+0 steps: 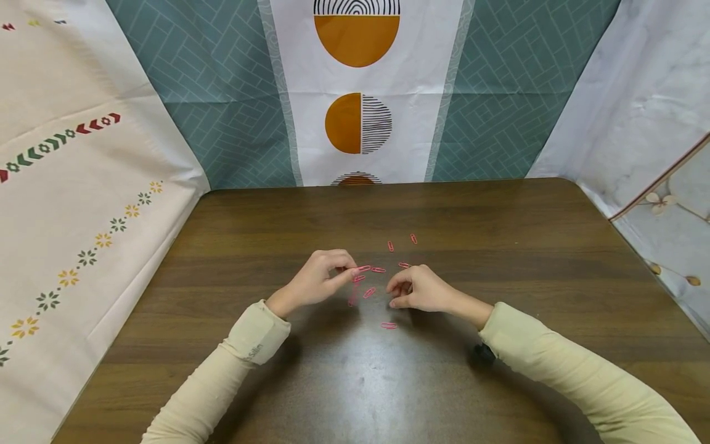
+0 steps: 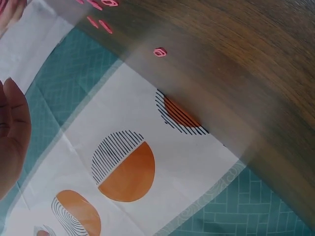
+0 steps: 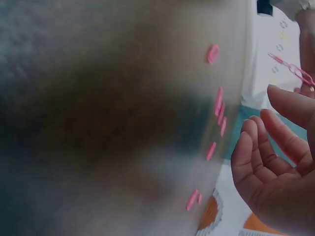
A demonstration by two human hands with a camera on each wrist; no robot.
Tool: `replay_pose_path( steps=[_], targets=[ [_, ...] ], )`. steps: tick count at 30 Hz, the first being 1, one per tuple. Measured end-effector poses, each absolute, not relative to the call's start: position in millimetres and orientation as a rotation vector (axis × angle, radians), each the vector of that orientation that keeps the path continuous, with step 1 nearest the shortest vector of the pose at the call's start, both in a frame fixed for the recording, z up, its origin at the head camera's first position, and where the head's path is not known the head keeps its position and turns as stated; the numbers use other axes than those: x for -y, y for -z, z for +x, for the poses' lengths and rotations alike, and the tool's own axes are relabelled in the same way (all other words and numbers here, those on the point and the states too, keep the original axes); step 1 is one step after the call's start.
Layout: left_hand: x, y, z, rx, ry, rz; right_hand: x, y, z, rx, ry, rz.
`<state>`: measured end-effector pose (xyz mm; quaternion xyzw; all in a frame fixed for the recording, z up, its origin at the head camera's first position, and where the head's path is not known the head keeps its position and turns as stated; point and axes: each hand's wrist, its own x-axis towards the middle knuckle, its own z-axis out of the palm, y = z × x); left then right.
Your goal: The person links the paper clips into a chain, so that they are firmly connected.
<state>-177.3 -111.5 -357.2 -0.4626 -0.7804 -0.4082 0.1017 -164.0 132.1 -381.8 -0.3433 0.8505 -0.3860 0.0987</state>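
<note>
My left hand (image 1: pixel 324 276) pinches a short chain of linked pink paper clips (image 3: pixel 295 71) between thumb and fingertips; it dangles just above the table. In the left wrist view only part of this hand (image 2: pixel 14 130) shows at the left edge, and its grip is out of sight. To the right, my right hand (image 1: pixel 424 291) hovers over the table with fingers bent loosely and thumb apart. The right wrist view shows nothing between its fingers (image 3: pixel 248 142). Loose pink paper clips lie between and beyond the hands, one (image 1: pixel 369 292) in the gap between them.
Several more loose clips lie on the brown wooden table (image 1: pixel 266 228), two farther back, including one clip (image 1: pixel 413 238), and a pair-like clip (image 1: pixel 389 325) nearer the front. A patterned cloth (image 1: pixel 357 123) hangs behind the table, with light cloths at both sides.
</note>
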Motion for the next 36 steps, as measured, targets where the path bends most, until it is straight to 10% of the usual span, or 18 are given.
replay_pose_path(
  steps=[36],
  targets=[
    [133, 358, -177, 2.350, 1.149, -1.370, -125, 405, -145, -2.584, 0.844, -1.080]
  ],
)
